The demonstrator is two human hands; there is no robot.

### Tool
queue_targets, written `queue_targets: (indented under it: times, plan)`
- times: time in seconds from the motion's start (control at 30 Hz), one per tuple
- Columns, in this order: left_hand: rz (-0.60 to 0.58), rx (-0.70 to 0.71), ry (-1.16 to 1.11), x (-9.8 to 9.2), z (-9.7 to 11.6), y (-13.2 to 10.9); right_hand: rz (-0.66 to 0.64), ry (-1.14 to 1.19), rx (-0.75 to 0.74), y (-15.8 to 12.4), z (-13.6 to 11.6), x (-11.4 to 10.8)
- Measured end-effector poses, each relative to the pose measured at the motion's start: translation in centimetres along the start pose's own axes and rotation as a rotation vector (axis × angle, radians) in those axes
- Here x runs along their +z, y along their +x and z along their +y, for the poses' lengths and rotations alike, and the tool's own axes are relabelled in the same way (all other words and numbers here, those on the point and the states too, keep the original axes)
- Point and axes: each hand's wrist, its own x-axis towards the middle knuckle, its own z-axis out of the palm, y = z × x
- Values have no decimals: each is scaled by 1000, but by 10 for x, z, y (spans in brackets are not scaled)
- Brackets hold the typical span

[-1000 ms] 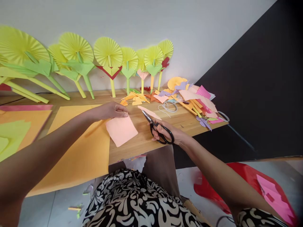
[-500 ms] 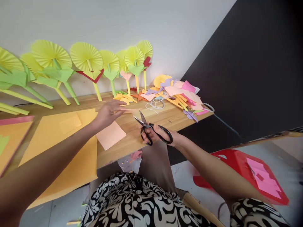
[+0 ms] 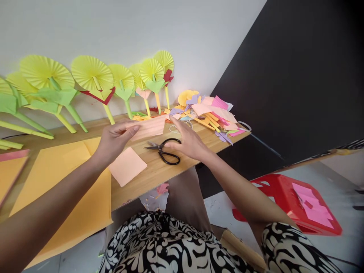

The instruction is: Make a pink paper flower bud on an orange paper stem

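Observation:
A creased strip of peach paper (image 3: pixel 152 127) is pinched at its left end by my left hand (image 3: pixel 118 138), above the table. My right hand (image 3: pixel 192 142) is open, its fingers apart and its fingertips near the strip's right end. Below it, black-handled scissors (image 3: pixel 169 161) lie on the wooden table with the blades pointing left. The right thumb overlaps one handle loop in view; whether it touches is unclear. A square of peach paper (image 3: pixel 128 167) lies on the table to the left of the scissors.
Yellow pleated paper fans (image 3: pixel 92 72) on paper stems lean along the wall. Large orange sheets (image 3: pixel 71 189) cover the left of the table (image 3: pixel 136 189). Paper pieces (image 3: pixel 210 110) are heaped at the far right, beside white cord (image 3: pixel 182 125). A red stool (image 3: pixel 281 193) stands at the right.
The scissors have left my right hand and now lie on the table. That hand has opened and moved up toward the paper strip. More of the strip's face shows, and the view has shifted slightly.

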Motion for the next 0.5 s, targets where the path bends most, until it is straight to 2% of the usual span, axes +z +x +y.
queue_targets:
  times: [0.1,0.13,0.2,0.27,0.33,0.4,0.43,0.5]
  plan:
    - [-135,-55,-60,6,6,-7,-10,366,68,7,-8,15]
    - [-170,-60,-74,7,6,-8,-26,430,132,10,-9,18]
    - [-194,-71,-79,3,4,-11,4,399,255,16,-6,13]
    - [-168,-93,-66,-7,-1,-16,177,192,310,24,5,-10]
    - [-115,-131,-45,-23,-9,-23,494,-95,269,34,27,-47]
    - [-66,-176,-37,-41,-17,-31,702,-403,224,44,56,-85]
    - [-43,-195,-40,-48,-21,-36,714,-522,248,48,72,-99]
    - [7,-218,-61,-62,-29,-45,639,-702,346,53,100,-116]
